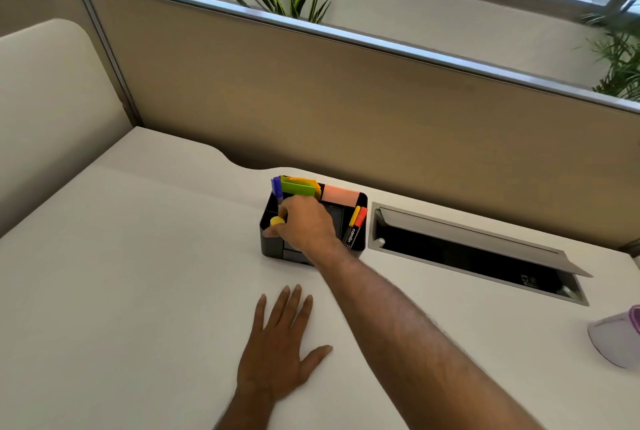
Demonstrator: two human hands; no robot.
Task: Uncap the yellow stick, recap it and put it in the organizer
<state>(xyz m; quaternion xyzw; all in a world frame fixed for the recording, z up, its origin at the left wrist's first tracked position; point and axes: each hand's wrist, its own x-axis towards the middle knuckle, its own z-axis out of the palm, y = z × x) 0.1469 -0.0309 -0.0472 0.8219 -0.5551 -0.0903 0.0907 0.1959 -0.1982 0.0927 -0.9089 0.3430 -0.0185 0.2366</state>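
Observation:
A black desk organizer [362,202] stands on the white desk near the back partition. My right hand [306,225] reaches over its front left part and pinches the yellow stick [277,221]. Only the stick's round yellow end shows between my fingers, over the front left compartment. The rest of the stick is hidden by my hand, and I cannot tell whether it rests inside. My left hand [277,346] lies flat on the desk in front of the organizer, fingers spread, holding nothing.
The organizer holds a blue marker [277,187], green and orange items [298,186], pink sticky notes [340,194] and two markers [356,223] at its right. An open cable hatch [467,249] lies to the right. A translucent purple object [620,339] sits at the right edge.

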